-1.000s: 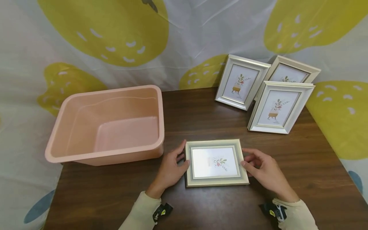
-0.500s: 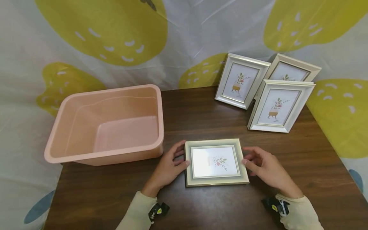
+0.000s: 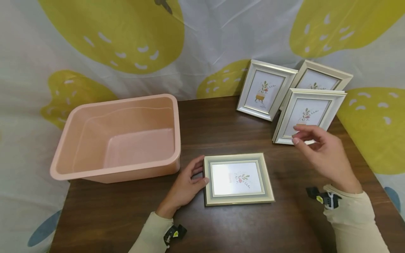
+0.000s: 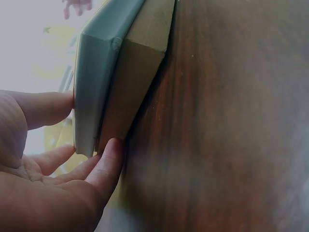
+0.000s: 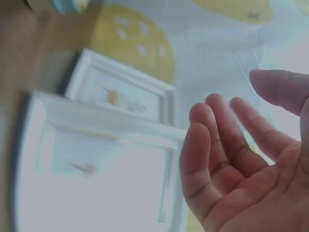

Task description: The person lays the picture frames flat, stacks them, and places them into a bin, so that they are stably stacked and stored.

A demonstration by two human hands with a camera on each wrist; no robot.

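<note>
A cream picture frame (image 3: 238, 201) lies flat on the table, its plant print turned sideways. My left hand (image 3: 183, 188) holds its left edge, thumb at the top rim and fingers against the side. The left wrist view shows a pale layer (image 4: 91, 77) over a tan layer (image 4: 137, 63); whether these are one frame or two stacked, I cannot tell. My right hand (image 3: 330, 156) hovers in front of a standing white picture frame (image 3: 327, 123), fingers loosely bent and holding nothing. In the right wrist view a gap shows between thumb and fingers (image 5: 227, 130).
A silvery picture frame (image 3: 245, 93) and a beige picture frame (image 3: 343, 80), partly hidden, stand behind the white one. At the left is a pink plastic tub (image 3: 142, 167) with nothing in it. A lemon-print cloth (image 3: 209, 42) hangs behind the brown wooden table (image 3: 202, 130).
My right hand has let go of the flat frame's right edge and moved up and right, to the standing white frame. The left hand stays at the left edge.
</note>
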